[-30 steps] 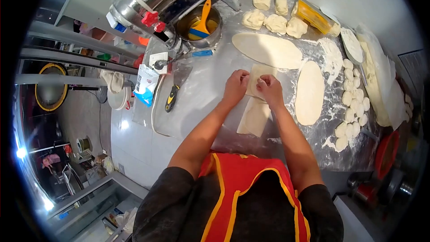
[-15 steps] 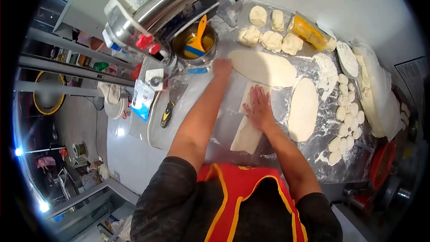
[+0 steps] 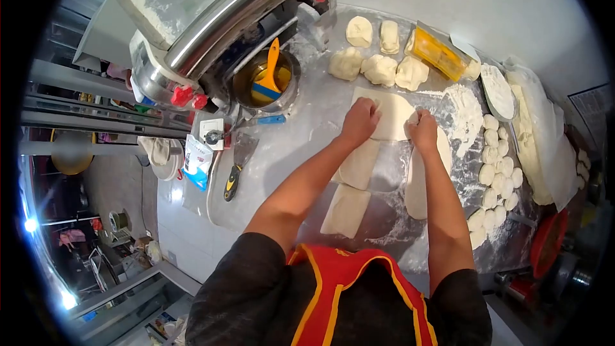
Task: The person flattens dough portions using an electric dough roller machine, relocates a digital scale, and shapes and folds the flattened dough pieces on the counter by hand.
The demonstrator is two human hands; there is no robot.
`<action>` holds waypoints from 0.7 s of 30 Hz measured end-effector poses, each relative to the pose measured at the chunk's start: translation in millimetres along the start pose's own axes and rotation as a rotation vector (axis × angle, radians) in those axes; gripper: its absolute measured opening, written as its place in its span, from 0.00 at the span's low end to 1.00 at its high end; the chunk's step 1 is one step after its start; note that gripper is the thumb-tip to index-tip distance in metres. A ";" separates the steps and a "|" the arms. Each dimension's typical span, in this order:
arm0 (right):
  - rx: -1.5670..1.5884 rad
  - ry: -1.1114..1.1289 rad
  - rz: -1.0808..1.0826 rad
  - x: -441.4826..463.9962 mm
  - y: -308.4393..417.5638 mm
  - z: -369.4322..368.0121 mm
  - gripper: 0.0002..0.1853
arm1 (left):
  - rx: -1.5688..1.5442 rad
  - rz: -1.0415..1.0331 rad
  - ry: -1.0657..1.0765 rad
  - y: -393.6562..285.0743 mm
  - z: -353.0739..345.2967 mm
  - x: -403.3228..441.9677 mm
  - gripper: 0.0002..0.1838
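Observation:
A floury, flattened dough sheet [image 3: 392, 114] lies across the work surface between my hands. My left hand [image 3: 362, 119] is closed on its near left part, fingers curled in a pinch. At the sheet's right end my right hand [image 3: 422, 130] pinches the edge. Just below my left hand lies a thin dough strip [image 3: 360, 165], and its near end has a folded dough piece [image 3: 346, 211]. Another long dough oval [image 3: 416, 189] is partly hidden by my right forearm.
Several dough lumps [image 3: 378, 70] sit at the back beside a yellow container [image 3: 439, 54]. Small dough balls [image 3: 498, 173] and a flour scoop [image 3: 498, 91] are on the right. Left are an oil pot with a brush [image 3: 272, 70], a scraper [image 3: 233, 179] and a steel machine [image 3: 224, 19].
My right hand has left the strip and now pinches the oval sheet's right end. My left hand has moved right; the sheet's left end now looks straight and shorter. The view shifted slightly.

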State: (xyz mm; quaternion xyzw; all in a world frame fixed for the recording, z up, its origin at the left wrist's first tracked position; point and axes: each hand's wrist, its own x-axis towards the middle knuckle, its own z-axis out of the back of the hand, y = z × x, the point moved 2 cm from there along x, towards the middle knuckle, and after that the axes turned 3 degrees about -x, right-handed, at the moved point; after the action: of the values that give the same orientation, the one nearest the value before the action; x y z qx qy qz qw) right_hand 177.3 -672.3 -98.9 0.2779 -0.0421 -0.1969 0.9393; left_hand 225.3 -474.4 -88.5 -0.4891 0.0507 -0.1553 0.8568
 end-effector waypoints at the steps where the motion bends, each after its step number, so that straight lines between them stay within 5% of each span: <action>1: -0.003 0.009 -0.044 1.3 1.6 -0.1 0.16 | 0.012 -0.082 -0.028 1.6 -4.6 -3.3 0.10; 8: -0.059 0.101 0.045 5.3 30.0 19.1 0.14 | -0.096 -0.018 0.042 8.8 10.8 -3.0 0.11; 11: 0.669 0.321 -0.176 7.7 52.8 3.0 0.10 | -0.152 0.061 -0.003 4.7 30.6 -12.1 0.11; 14: 0.948 0.407 -0.228 4.6 96.7 -10.4 0.08 | -0.186 0.145 -0.061 7.3 36.7 -17.4 0.12; 17: 0.948 0.429 -0.211 5.7 93.4 -52.8 0.10 | -0.211 0.179 -0.069 13.5 37.1 -20.2 0.14; 21: 0.416 0.190 0.220 -3.3 86.7 -42.1 0.17 | 0.118 -0.077 -0.052 11.3 41.0 -26.5 0.17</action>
State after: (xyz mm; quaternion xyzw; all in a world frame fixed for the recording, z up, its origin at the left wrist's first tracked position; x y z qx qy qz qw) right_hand 212.3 -583.1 -87.6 0.4760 -0.0235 -0.0536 0.8775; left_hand 212.5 -426.9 -78.7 -0.4433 0.0002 -0.1781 0.8785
